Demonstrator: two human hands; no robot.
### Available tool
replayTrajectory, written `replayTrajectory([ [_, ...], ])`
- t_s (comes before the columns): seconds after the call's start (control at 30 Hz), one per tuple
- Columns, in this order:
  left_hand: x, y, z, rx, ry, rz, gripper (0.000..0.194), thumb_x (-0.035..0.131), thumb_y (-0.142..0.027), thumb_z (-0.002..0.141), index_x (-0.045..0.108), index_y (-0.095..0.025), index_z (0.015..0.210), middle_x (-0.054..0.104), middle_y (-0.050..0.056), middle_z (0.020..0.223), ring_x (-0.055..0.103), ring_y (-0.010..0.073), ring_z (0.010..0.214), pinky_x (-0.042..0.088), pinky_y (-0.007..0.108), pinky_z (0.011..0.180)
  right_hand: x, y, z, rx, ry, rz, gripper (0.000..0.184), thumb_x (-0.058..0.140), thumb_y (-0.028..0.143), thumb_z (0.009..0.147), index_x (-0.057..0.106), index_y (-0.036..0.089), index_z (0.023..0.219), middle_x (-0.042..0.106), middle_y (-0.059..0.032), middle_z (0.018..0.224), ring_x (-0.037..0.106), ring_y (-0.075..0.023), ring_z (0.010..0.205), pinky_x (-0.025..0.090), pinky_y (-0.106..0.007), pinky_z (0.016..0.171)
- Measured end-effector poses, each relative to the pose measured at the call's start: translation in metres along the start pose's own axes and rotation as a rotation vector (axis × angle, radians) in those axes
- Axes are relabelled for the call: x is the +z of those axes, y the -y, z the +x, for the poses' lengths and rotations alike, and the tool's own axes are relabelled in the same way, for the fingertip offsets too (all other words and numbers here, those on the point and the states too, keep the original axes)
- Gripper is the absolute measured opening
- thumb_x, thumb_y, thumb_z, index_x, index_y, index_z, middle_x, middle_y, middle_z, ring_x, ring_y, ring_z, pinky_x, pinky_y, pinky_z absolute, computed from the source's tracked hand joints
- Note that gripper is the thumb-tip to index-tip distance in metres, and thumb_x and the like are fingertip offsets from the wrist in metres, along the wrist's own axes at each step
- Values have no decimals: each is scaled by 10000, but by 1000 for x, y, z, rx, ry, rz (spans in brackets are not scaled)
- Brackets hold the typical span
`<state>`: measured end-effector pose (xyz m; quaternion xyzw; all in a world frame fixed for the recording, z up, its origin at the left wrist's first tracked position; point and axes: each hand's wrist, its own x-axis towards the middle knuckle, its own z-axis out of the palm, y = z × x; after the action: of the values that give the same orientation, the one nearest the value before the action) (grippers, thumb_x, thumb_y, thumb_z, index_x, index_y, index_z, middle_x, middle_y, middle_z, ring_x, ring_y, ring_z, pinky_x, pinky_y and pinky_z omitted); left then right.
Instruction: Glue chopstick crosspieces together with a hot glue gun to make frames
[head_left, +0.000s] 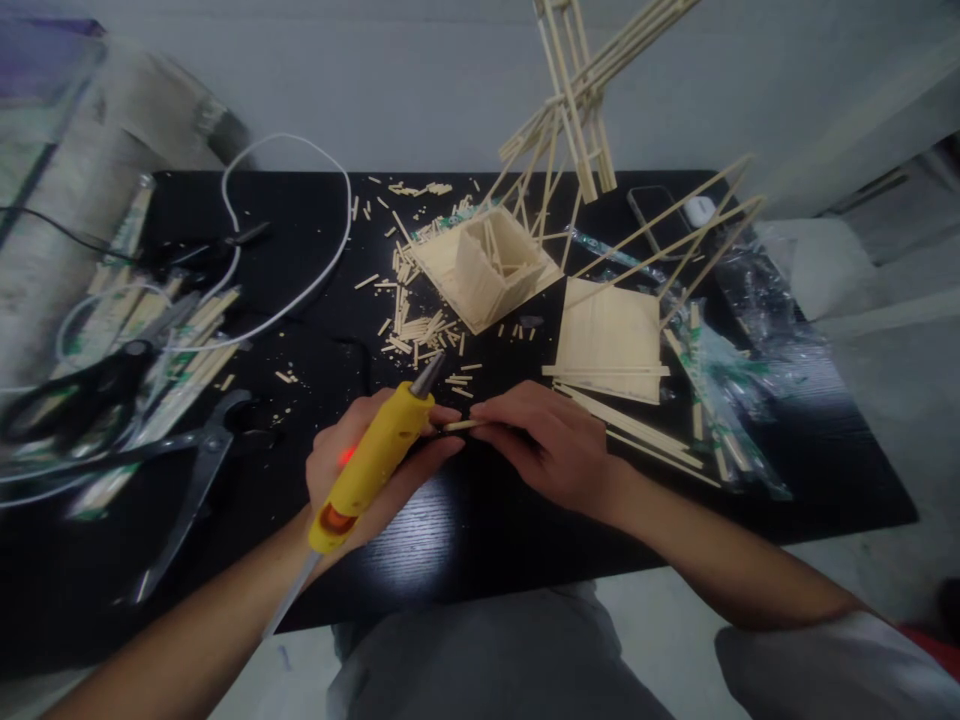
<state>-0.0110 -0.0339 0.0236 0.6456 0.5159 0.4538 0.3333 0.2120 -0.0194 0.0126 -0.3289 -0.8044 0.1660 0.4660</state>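
Observation:
A yellow hot glue gun point(371, 465) lies in my left hand point(328, 448), its metal nozzle tilted up and to the right and a clear glue stick poking out of its back end. The gun hides most of that hand's fingers. My right hand point(555, 440) is closed, pinching a short thin wooden stick point(463, 425) between thumb and forefinger. The stick's other end meets my left fingertips. Just beyond both hands, small cut stick pieces point(424, 330) are scattered. Behind them a wooden box-like piece point(499, 265) stands on a square stick panel point(439, 262).
A tall stick frame point(574, 110) rises at the back. On the right are a flat stick panel point(611, 335), long sticks point(645, 430), plastic wrapping point(739, 420) and a phone point(651, 215). Pliers point(214, 440), black scissors point(82, 385), bundled sticks point(191, 365) and a white cable point(349, 215) lie left.

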Motion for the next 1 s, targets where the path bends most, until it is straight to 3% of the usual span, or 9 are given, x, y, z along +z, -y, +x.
replayTrajectory([
  [0.1,-1,3,2,-27,44,-17,263,896,-346,830,659,-265,909,819,-44,967,795,185,871,635,329,853,2,-1,-1,32,18,24,144,689,137,1054,704,179,1191,826,-65,1014,794,-172,900,673,-300,827],
  [0.3,5,4,7,-280,85,-303,358,919,-371,772,602,-236,869,789,-9,902,793,214,899,653,362,855,4,-4,-2,11,27,0,170,726,190,1041,681,178,1204,800,-88,1040,791,-175,939,678,-270,812],
  [0.5,3,2,15,-333,108,-340,298,919,-317,730,660,-235,854,777,-14,872,774,207,860,658,349,843,3,-6,-2,12,25,-26,174,726,180,1040,698,167,1211,798,-106,1073,793,-182,967,684,-289,857],
  [0.8,0,8,18,-393,208,-393,257,881,-331,817,682,-258,962,824,-18,949,779,194,879,654,340,889,1,-3,-1,94,48,-6,165,648,166,1076,737,161,1216,821,-101,1094,800,-184,986,671,-298,890],
  [0.9,0,8,18,-403,231,-406,247,867,-344,840,683,-248,974,828,-5,972,778,201,915,650,320,841,0,0,1,165,59,25,154,622,183,1089,756,149,1159,824,-99,1055,797,-175,917,658,-283,828],
  [1.0,-1,9,18,-398,242,-393,255,857,-357,851,684,-242,999,824,4,981,770,209,926,638,306,785,-1,3,4,362,103,157,203,602,250,1102,772,151,1054,797,-48,875,745,-123,693,605,-225,647],
])
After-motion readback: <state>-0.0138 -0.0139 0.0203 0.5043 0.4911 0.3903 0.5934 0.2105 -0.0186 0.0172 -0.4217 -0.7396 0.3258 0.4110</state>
